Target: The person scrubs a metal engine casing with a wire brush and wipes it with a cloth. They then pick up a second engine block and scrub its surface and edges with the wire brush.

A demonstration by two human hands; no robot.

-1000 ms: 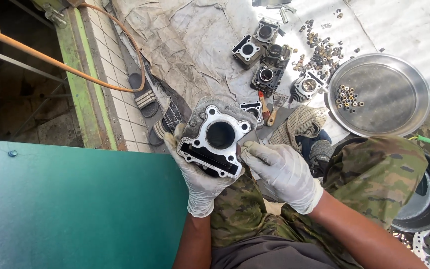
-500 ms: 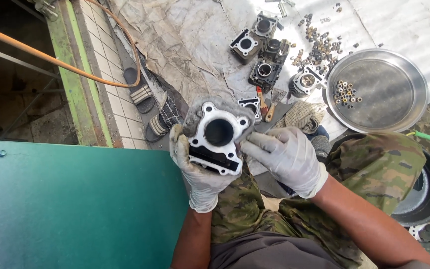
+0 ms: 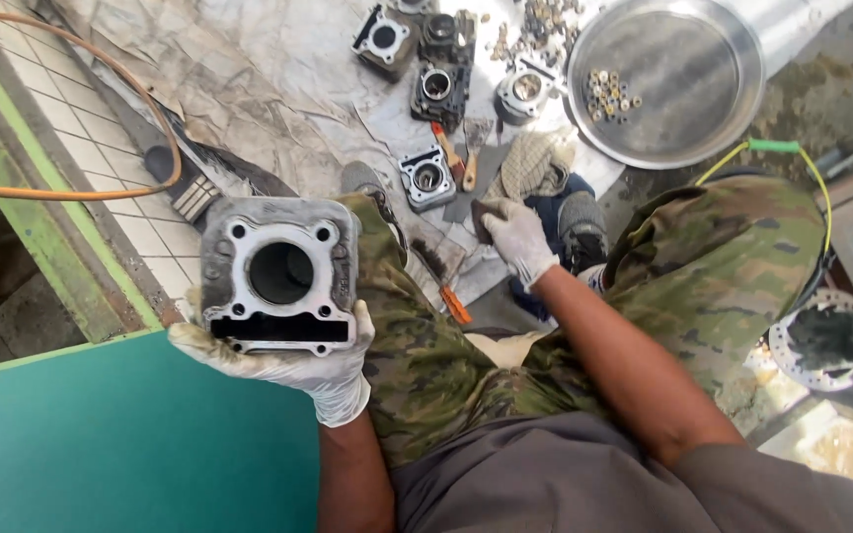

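My left hand (image 3: pixel 303 363), in a dirty white glove, holds a grey metal engine cylinder block (image 3: pixel 278 273) from below, its round bore facing up. My right hand (image 3: pixel 517 237), also gloved, reaches down to the cloth on the ground and grips a small dark flat piece (image 3: pixel 483 222) beside a folded rag (image 3: pixel 537 163). A small square engine part (image 3: pixel 426 178) lies just left of that hand.
Several dark engine parts (image 3: pixel 436 84) and loose bolts lie on a crumpled tarp (image 3: pixel 249 89). A round metal tray (image 3: pixel 678 84) with small pieces sits at the top right. An orange hose (image 3: pixel 61 188) crosses the tiled ledge. A green panel (image 3: pixel 120 444) fills the lower left. A bucket (image 3: pixel 821 247) stands right.
My right hand has left the cylinder block and gone down to the cloth. My left hand has carried the block to the left, holding it alone.
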